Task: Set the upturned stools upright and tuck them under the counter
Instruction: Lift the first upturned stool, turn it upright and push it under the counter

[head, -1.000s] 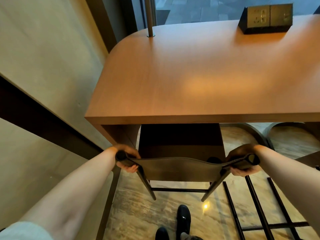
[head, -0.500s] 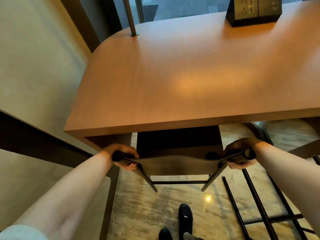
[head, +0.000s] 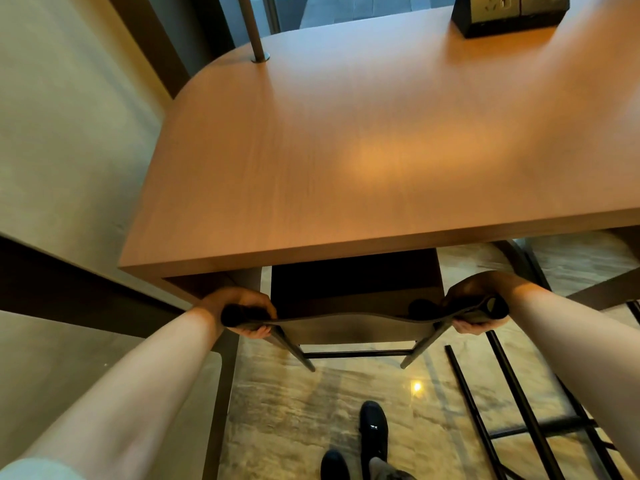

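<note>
1. Table (head: 381,150): broad wooden top with a rounded far-left corner; its near edge overhangs the spot where the stool stands.
2. Stool (head: 349,327): upright on the floor (head: 346,393), dark metal legs and crossbar, seat just below and in front of the table's near edge, partly under it. The frame looks stiff and probably moderately heavy; the thin curved seat with rolled side edges looks rigid and offers the natural hold at either end.
3. Second stool frame (head: 512,410): dark bars at lower right, only partly in view; whether it is upright cannot be told.
4. Left hand (head: 242,311): fingers curled round the seat's left rolled edge.
5. Right hand (head: 474,306): gripping the seat's right rolled edge likewise.
6. Socket box (head: 509,12): black, on the far table top; sockets visible, no legible writing or brand anywhere.
</note>
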{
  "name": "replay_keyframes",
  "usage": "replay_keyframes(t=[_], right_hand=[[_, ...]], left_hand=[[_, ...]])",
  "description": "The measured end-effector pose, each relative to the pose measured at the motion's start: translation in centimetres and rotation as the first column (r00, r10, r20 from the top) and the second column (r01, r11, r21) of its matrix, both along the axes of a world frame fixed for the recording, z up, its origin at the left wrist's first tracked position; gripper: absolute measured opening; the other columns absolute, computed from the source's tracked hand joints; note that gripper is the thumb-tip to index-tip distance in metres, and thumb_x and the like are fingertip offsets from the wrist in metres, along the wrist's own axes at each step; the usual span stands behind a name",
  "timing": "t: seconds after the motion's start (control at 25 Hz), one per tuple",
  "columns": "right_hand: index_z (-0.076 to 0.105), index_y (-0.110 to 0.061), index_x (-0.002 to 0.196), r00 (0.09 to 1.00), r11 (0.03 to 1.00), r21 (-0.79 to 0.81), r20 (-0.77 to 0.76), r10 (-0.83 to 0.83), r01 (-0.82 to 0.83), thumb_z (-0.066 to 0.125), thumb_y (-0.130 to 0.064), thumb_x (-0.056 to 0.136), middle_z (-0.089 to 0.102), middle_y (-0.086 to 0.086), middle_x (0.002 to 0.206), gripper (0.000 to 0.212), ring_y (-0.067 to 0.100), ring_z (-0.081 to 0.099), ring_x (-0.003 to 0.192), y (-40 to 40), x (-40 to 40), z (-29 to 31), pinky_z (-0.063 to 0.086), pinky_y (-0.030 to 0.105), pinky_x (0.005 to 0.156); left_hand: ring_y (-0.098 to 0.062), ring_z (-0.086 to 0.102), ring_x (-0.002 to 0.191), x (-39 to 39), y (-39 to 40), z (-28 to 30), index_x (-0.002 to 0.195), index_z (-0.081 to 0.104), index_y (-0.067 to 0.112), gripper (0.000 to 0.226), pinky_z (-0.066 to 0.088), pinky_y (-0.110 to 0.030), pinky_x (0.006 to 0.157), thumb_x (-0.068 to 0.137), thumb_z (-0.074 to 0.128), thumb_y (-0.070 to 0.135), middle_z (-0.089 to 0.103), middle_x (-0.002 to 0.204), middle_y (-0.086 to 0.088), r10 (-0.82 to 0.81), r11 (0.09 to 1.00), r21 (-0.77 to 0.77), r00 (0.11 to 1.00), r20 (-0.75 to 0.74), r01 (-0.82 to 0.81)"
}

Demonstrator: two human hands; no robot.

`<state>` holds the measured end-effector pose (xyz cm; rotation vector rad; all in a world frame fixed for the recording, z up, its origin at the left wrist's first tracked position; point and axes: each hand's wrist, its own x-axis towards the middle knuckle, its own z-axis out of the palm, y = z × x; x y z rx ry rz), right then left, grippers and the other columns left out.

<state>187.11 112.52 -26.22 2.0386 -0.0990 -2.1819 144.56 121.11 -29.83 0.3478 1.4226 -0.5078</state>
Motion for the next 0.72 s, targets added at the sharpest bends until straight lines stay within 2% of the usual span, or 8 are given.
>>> replay_keyframes(t=[0.16, 0.36, 0.52, 0.72], right_hand=[[0.067, 0.010, 0.077, 0.998, 0.998, 0.012, 0.018, 0.057, -0.058, 0.064, -0.005, 0.088, 0.058, 0.015, 0.069, 0.019, 0.026, 0.062, 0.045, -1.0, -0.2, -1.1, 0.057, 0.033, 0.047], [0.063, 0.006, 0.092, 0.996, 0.997, -0.018, 0.048, 0.080, -0.079, 0.067, -0.009, 0.088, 0.058, 0.013, 0.071, 0.016, 0.025, 0.062, 0.046, -2.5, -0.7, -2.6, 0.058, 0.032, 0.046], [0.061, 0.002, 0.101, 0.989, 0.991, -0.014, 0.068, 0.134, -0.133, 0.069, -0.012, 0.086, 0.059, 0.013, 0.070, 0.023, 0.025, 0.063, 0.044, -3.5, -0.9, -3.8, 0.057, 0.030, 0.043], [0.060, 0.003, 0.102, 0.990, 0.992, -0.032, 0.076, 0.121, -0.119, 0.069, -0.012, 0.085, 0.060, 0.013, 0.071, 0.024, 0.024, 0.064, 0.047, -3.6, -1.3, -4.0, 0.057, 0.030, 0.044]], left_hand=[[-0.017, 0.058, 0.065, -0.4, -1.0, -0.8, 0.118, 0.047, 0.001, 0.024, 0.057, -0.025, 0.048, 0.096, 0.053, 0.009, 0.053, 0.084, -0.014, -0.038, 0.997, 0.068, 0.999, 0.002, 0.038], [-0.024, 0.064, 0.049, -0.8, -2.2, -1.3, 0.110, 0.050, 0.000, 0.018, 0.056, -0.028, 0.044, 0.095, 0.056, 0.007, 0.054, 0.083, -0.018, -0.045, 0.996, 0.077, 0.999, -0.020, 0.046], [-0.024, 0.065, 0.050, -1.2, -3.3, -1.6, 0.101, 0.055, -0.002, 0.013, 0.056, -0.028, 0.045, 0.094, 0.058, 0.009, 0.056, 0.084, -0.018, -0.035, 0.994, 0.103, 0.999, -0.036, 0.038], [-0.025, 0.065, 0.051, -1.3, -3.5, -0.4, 0.099, 0.058, -0.003, 0.012, 0.056, -0.028, 0.044, 0.093, 0.061, 0.007, 0.059, 0.081, -0.020, 0.003, 0.991, 0.132, 0.999, -0.052, 0.004]])
